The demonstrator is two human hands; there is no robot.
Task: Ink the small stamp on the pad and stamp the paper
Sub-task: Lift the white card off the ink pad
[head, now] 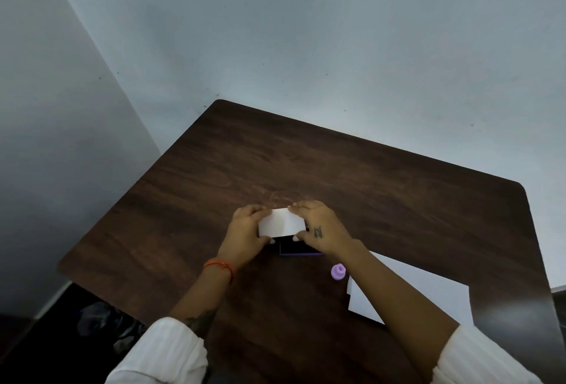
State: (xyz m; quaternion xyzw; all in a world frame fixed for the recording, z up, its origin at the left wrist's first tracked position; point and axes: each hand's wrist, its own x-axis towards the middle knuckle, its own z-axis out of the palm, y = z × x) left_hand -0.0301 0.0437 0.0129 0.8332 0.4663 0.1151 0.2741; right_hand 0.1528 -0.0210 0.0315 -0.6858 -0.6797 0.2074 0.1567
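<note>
Both of my hands hold a white rectangular lid [281, 222] just above the table. My left hand [245, 232] grips its left end and my right hand [323, 227] grips its right end. Right below the lid lies the purple ink pad [295, 249], its dark surface uncovered and partly hidden by my right hand. The small lilac stamp [337, 271] stands upright on the table, to the right of the pad and apart from both hands. A white sheet of paper [428, 294] lies at the right, with my right forearm across its near corner.
The dark wooden table [275, 153] stands in a corner between two pale walls [306, 31]. Its left edge drops off to a dark floor [61, 337]. My white sleeves fill the bottom of the view.
</note>
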